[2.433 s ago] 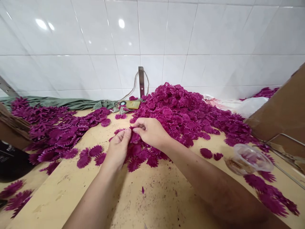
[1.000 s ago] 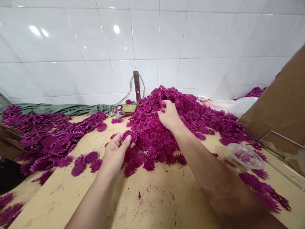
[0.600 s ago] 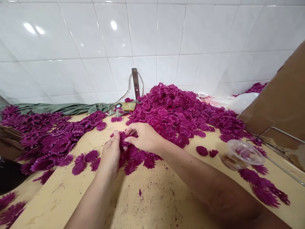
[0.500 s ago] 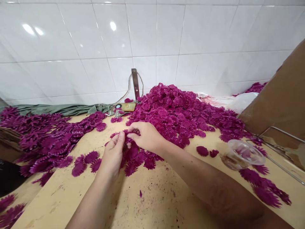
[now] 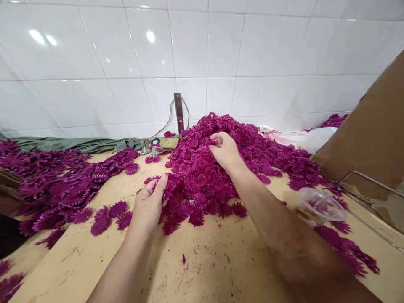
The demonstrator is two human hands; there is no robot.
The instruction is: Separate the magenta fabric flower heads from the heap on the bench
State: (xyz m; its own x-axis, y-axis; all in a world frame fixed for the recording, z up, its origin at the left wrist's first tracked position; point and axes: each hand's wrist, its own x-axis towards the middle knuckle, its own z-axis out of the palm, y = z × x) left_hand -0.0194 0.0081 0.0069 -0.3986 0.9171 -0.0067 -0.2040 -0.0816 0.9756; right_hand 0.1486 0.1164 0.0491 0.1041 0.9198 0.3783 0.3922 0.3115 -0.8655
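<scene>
A large heap of magenta flower-shaped pieces [image 5: 202, 176] with notched edges lies on the tabletop in front of me. My right hand [image 5: 226, 152] is over the upper part of this heap, with a magenta flower piece [image 5: 212, 143] pinched between thumb and fingers. At the heap's left edge, my left hand [image 5: 149, 204] is closed in a pinch, thumb up, on magenta flower pieces. Its fingers partly hide them, so I cannot tell how many it holds.
A second magenta pile [image 5: 59, 189] spreads on the left. A phone-like yellow object [image 5: 168, 143] lies behind the heap near a metal bracket [image 5: 179, 112]. At right are a clear plastic tub [image 5: 337, 210], a wire frame [image 5: 375, 183] and brown cardboard [image 5: 362, 126].
My right hand has moved away from my left, up and right over the heap, and now pinches a flower piece there. The left hand stays nearly in place.
</scene>
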